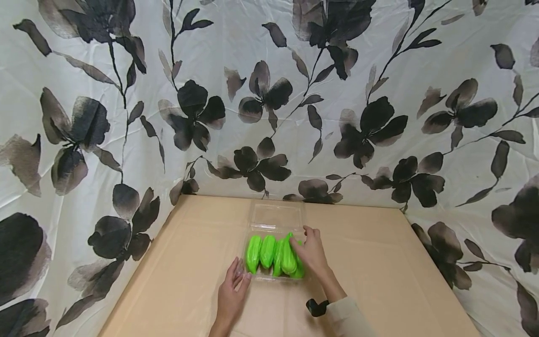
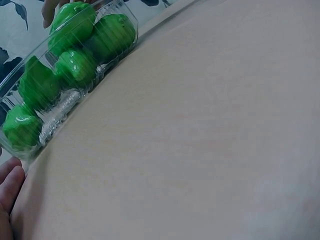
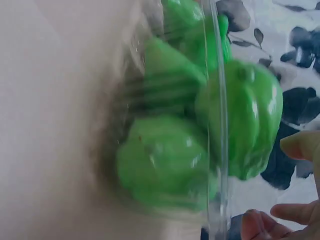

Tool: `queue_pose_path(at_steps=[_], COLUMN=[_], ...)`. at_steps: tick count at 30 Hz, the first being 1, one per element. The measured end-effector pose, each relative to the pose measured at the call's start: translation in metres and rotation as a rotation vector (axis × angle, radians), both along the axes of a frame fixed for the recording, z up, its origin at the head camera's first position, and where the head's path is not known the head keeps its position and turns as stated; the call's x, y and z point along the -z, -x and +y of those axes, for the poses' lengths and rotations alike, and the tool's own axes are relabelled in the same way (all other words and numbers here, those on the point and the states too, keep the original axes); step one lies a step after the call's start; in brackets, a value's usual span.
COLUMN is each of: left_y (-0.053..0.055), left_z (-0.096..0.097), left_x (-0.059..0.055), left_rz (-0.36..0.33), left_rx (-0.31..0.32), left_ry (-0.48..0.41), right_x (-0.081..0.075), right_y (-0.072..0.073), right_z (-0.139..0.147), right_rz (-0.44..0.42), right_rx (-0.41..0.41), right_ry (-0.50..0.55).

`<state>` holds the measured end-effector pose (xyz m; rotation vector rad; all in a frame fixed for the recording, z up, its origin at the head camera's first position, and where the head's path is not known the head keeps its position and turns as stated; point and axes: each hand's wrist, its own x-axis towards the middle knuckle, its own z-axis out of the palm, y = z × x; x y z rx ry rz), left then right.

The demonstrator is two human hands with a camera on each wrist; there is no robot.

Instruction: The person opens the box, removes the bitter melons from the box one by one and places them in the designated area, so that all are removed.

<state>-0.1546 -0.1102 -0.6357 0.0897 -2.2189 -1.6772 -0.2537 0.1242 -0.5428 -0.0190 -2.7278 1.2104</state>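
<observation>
A clear plastic clamshell container (image 1: 278,279) lies on the table with its lid (image 1: 277,216) folded back. Several glossy green, long, ridged vegetables (image 1: 267,251) sit side by side inside; one (image 3: 245,120) rises above the rim on the right. My left hand (image 1: 232,291) holds the container's near left corner between thumb and fingers; in the left wrist view only its fingertips (image 2: 11,182) show, low at that corner. At the right side is my right hand (image 1: 312,252), its thumb (image 3: 299,145) close to the raised vegetable and its other fingers near the rim, spread apart.
The brown table (image 1: 202,234) runs back to a white cloth (image 1: 236,140) printed with dark flowers, which hangs behind and along both sides. A black band (image 1: 316,308) is on the right wrist, beside a light sleeve (image 1: 351,318).
</observation>
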Motion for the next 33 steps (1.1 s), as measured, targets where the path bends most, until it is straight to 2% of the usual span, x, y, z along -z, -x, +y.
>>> queue_pose_path(at_steps=[7,14,25,33], left_y=[-0.001,-0.001,0.0,-0.001], left_z=[0.001,0.001,0.0,0.0], left_x=[-0.001,0.003,0.005,0.003], left_rz=[-0.023,-0.028,-0.029,-0.043], left_rx=[0.001,-0.003,0.007,0.013], left_ry=[-0.009,-0.015,-0.021,-0.026], right_x=[-0.001,0.001,0.008,0.01], right_y=[-0.023,-0.04,-0.052,-0.055], right_z=[-0.013,-0.024,-0.034,-0.035], right_rz=[0.024,0.05,0.147,0.138], right_rx=[0.009,0.008,0.013,0.021], right_ry=[-0.056,-0.11,-0.214,-0.245])
